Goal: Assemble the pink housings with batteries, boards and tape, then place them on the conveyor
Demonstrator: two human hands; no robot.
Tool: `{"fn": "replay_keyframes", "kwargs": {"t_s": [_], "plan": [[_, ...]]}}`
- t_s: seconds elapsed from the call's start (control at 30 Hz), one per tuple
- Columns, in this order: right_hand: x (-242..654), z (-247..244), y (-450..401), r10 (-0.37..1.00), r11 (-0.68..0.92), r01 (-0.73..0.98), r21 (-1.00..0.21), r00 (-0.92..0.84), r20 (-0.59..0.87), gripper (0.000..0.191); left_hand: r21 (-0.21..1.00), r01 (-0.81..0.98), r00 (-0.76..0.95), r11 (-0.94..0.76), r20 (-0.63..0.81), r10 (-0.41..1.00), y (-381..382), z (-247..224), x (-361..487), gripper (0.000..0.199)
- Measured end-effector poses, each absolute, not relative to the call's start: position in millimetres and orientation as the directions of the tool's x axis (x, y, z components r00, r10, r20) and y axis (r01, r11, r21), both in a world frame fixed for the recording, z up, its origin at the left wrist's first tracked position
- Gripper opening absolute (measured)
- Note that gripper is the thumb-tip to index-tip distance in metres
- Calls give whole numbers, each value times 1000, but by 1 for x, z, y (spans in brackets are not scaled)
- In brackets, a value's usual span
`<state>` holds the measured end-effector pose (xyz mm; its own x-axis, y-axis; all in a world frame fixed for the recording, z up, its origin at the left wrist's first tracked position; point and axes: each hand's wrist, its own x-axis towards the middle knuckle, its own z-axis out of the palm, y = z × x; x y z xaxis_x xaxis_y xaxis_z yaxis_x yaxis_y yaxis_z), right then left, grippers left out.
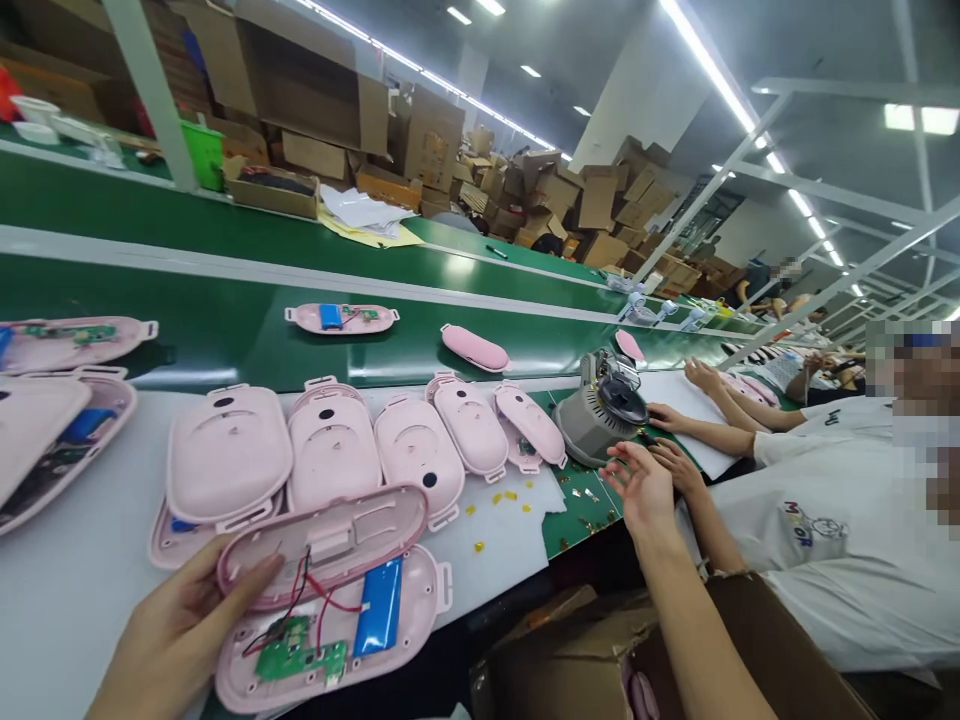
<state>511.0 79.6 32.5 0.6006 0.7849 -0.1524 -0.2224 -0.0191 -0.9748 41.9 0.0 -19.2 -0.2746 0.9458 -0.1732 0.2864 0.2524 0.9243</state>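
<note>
My left hand point(187, 625) grips the left end of a pink shell half point(375, 525), thumb inside it. Black and red wires run from it to a second pink half point(416, 620) just below, which holds a blue battery point(379, 607) and a green circuit board point(296, 650). My right hand point(637, 485) is raised near the grey tape dispenser point(600, 405), fingers apart and nothing in them. Several closed or stacked pink shells point(229, 450) lie in a row behind the open one.
Yellow tape bits point(478, 547) lie on the white sheet point(495, 580). An open carton point(555, 660) stands below the table edge. A person in a white shirt point(817, 550) works at the right, hands by the dispenser. More shells point(472, 348) rest on the green belt point(412, 370).
</note>
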Motion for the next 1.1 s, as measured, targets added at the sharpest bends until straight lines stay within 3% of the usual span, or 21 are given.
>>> {"fn": "replay_keyframes", "kwargs": {"t_s": [0.07,0.17,0.3,0.5,0.6,0.67,0.73,0.83,0.9,0.97,1.1], "plan": [[514,33,83,756,-68,-196,-978,629,-179,33,933,163,-236,320,-278,931,-2,-11,45,59],[525,34,93,731,-84,-179,-980,657,-183,35,930,113,-242,350,-316,917,-3,-5,46,61],[535,39,105,752,-50,-163,-985,643,-144,20,918,63,-247,391,-365,898,-3,-9,45,62],[512,57,87,726,61,-150,-987,685,-60,22,938,59,-204,342,-324,924,0,-17,42,59],[451,65,58,850,107,-27,-994,522,78,26,969,108,-219,221,-194,956,-5,-14,45,47],[393,70,40,952,162,181,-970,228,202,22,990,73,-177,122,-108,978,-11,-12,49,42],[333,75,28,952,301,368,-880,-174,253,20,995,-76,-83,64,-70,994,-14,-13,52,42],[260,76,25,735,597,468,-652,-644,211,19,965,-252,-9,76,-80,997,-16,-19,53,43],[229,70,30,618,748,504,-433,-767,175,20,955,-288,12,69,-68,998,-17,-22,54,39],[213,62,36,584,807,549,-217,-796,157,22,953,-302,24,36,-30,999,-19,-23,55,35],[208,48,36,578,807,590,7,-794,189,25,945,-326,31,-4,15,999,-24,-22,57,30]]}}
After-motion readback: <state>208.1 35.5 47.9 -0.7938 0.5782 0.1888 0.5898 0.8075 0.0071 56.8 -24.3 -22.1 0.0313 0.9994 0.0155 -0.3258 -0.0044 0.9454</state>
